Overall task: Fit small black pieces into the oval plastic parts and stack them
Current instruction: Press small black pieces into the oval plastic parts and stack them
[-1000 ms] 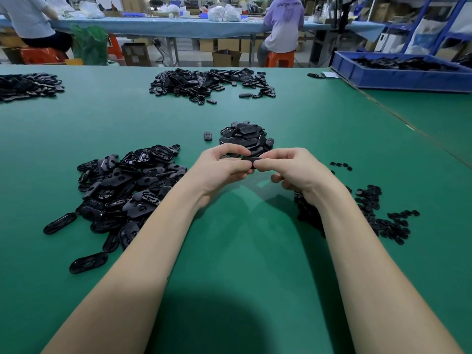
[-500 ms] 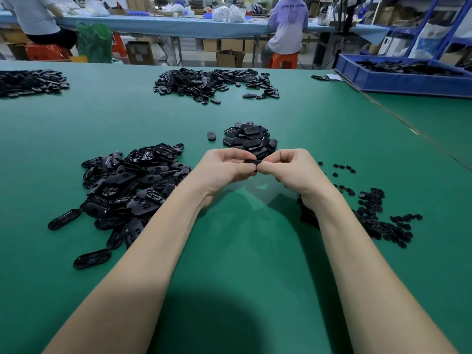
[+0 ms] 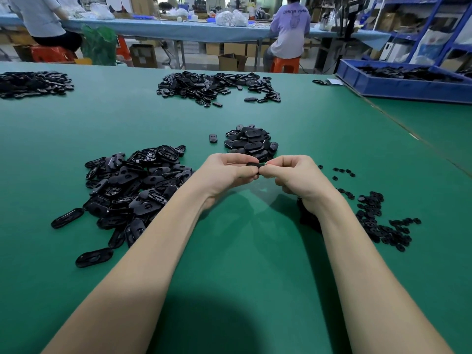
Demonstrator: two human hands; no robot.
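Black oval part (image 3: pixel 253 165) | pinched between left hand (image 3: pixel 226 172) and right hand (image 3: pixel 293 175) fingertips

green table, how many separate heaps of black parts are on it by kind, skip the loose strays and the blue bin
Heaps of oval plastic parts: 4 (near left, far left, far middle, small stack ahead of the hands)
Heaps of small black pieces: 1 (near right)
Total: 5

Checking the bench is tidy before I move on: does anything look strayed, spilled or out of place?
Mostly orderly heaps. One oval part lies alone just left of the stacked pile, and a few small black pieces sit scattered apart from their heap. Two oval parts lie loose beside the big left pile. Nothing looks damaged.
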